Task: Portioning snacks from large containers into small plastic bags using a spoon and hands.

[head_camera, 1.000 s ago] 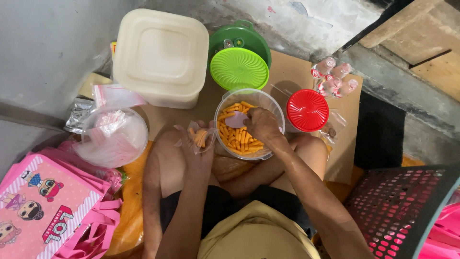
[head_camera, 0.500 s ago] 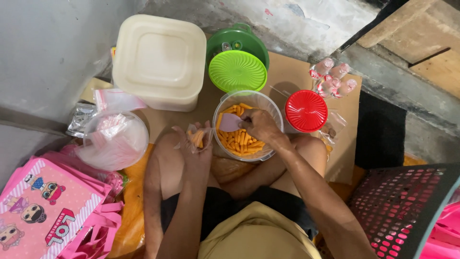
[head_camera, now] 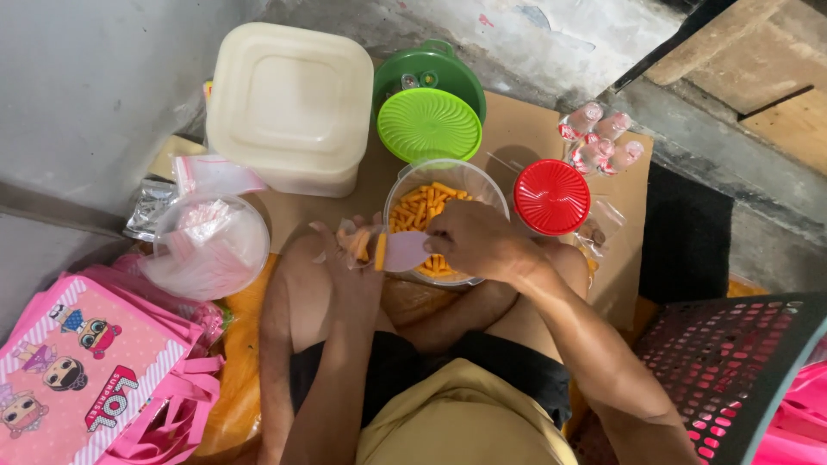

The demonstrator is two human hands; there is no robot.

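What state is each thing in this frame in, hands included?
Left hand: holds a small clear bag, open, partly filled with orange snack sticks.
Right hand: grips a pink scoop, tipped toward the bag.
Clear jar: open, holding orange sticks.
Red lid: off, lying beside the jar.
Green container: lid on.
Cream square box: closed.
Round tub: open, stuffed with clear bags.

Grey concrete wall (head_camera: 77,95) seen at left; flattened brown cardboard sheet (head_camera: 525,142) laid over rough concrete floor (head_camera: 758,241); wooden planks (head_camera: 767,77) stacked upper right.
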